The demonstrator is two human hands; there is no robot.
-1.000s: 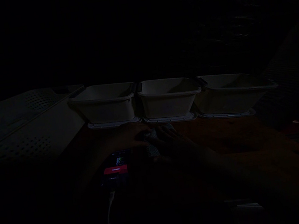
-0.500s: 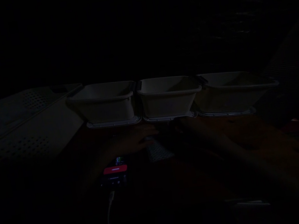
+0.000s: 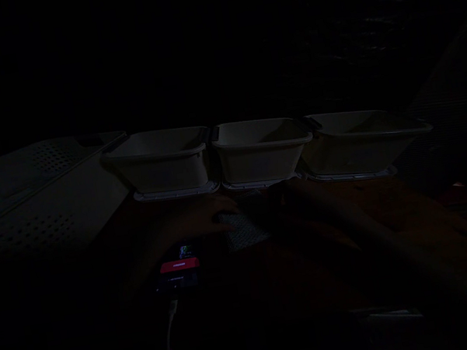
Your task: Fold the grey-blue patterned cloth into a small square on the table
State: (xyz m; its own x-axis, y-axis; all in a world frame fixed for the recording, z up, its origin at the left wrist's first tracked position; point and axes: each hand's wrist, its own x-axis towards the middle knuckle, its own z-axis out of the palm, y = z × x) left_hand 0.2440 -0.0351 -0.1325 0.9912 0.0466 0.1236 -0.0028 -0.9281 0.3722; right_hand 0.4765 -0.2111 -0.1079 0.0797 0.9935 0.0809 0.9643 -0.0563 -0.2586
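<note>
The scene is very dark. A pale, finely patterned piece that looks like folded cloth [image 3: 245,229] lies on the wooden table between my hands. My left hand [image 3: 208,214] reaches in from the left, its fingers at the cloth's left edge; whether they grip it is lost in the dark. On the cloth's other side is my right hand [image 3: 287,195], a dim shape with its fingers hidden in shadow. Just below my left hand, a phone [image 3: 180,269] glows with a red bar on its screen.
Three pale bins [image 3: 166,171] stand in a row on light lids or trays [image 3: 178,192] behind my hands. A large perforated basket [image 3: 86,195] is at the left. From the phone, a white cable [image 3: 170,321] runs toward me. The wooden tabletop [image 3: 399,214] extends to the right.
My left hand has drawn slightly left, and my right hand has shifted a little right. More of the patterned cloth shows between them, its far part now visible.
</note>
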